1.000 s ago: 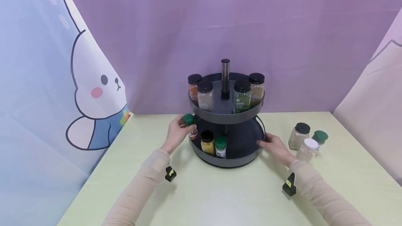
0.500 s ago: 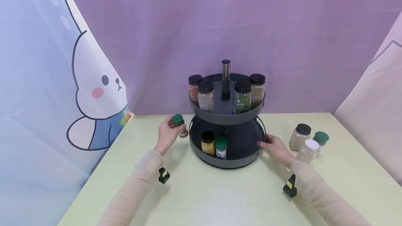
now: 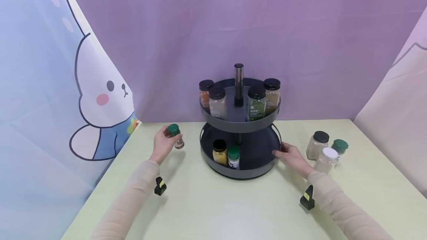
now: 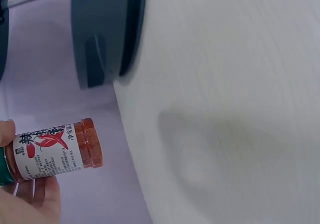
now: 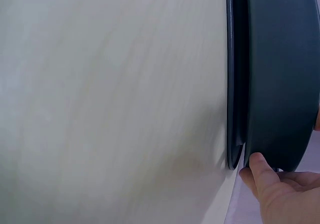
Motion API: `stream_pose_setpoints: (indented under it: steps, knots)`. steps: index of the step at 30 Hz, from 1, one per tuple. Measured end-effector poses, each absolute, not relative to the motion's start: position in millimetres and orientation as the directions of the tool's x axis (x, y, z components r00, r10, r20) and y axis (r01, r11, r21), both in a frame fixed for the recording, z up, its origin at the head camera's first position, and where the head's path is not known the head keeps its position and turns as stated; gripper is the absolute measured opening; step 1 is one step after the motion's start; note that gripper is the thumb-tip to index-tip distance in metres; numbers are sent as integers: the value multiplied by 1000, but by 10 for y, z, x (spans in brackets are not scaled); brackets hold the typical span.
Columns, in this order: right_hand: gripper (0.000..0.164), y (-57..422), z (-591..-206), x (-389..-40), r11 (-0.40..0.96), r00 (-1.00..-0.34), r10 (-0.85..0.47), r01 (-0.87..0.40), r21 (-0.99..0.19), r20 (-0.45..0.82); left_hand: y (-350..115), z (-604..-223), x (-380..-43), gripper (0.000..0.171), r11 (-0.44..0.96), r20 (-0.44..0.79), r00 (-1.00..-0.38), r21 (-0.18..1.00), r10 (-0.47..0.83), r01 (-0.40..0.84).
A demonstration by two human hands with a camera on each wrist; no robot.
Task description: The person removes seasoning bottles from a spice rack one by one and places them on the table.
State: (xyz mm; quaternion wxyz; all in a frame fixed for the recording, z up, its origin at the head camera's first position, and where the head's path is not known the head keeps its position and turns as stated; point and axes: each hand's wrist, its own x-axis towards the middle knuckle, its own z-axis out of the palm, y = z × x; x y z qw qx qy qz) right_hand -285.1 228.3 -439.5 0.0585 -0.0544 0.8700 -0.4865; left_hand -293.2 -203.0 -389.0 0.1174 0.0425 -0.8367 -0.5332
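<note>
My left hand [image 3: 162,146] grips a spice jar [image 4: 52,151] by its green-lid end, off the table to the left of a dark two-tier turntable rack [image 3: 245,174]. The left wrist view shows reddish contents and a white label with red chili peppers. My right hand [image 3: 294,159] holds the right rim of the rack's lower tier, its thumb over the edge; in the right wrist view its fingers [image 5: 265,176] touch the tier's wall. On the lower tier stand a black-lidded jar with yellow contents [image 3: 219,155] and a green-lidded jar [image 3: 234,158].
Several black-lidded jars stand on the upper tier, among them one with green contents [image 3: 256,108]. Right of the rack, by my right forearm, are a black-lidded jar [image 3: 316,148], a green-lidded jar [image 3: 340,146] and a white-lidded jar [image 3: 326,163]. A purple cloth [image 3: 166,47] hangs behind the table.
My left hand has carried the green-lidded jar leftward, from over the lower tier's left edge to outside the rack. The right hand stays on the rim.
</note>
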Motion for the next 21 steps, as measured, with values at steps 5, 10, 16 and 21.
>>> stream_pose_setpoints:
  steps: [5,10,16,21]
  knots:
    - [62,2277,-4390,-2850,519,-987,-149,-28,-854,-59,-2147,-3919,-2959,48,439,137,-966,898,-217,29]
    - [62,2275,-4394,-2851,515,-987,-152,-32,-857,-55,-2244,-3970,-2975,48,444,109,-965,896,-237,-8]
    - [61,2271,-4391,-2845,517,-986,-157,-41,-855,-48,-2336,-4034,-2967,52,459,80,-962,887,-261,-51]
    - [61,2275,-4393,-2851,517,-987,-154,-39,-855,-48,-2383,-4092,-2976,55,451,47,-963,889,-266,-81]
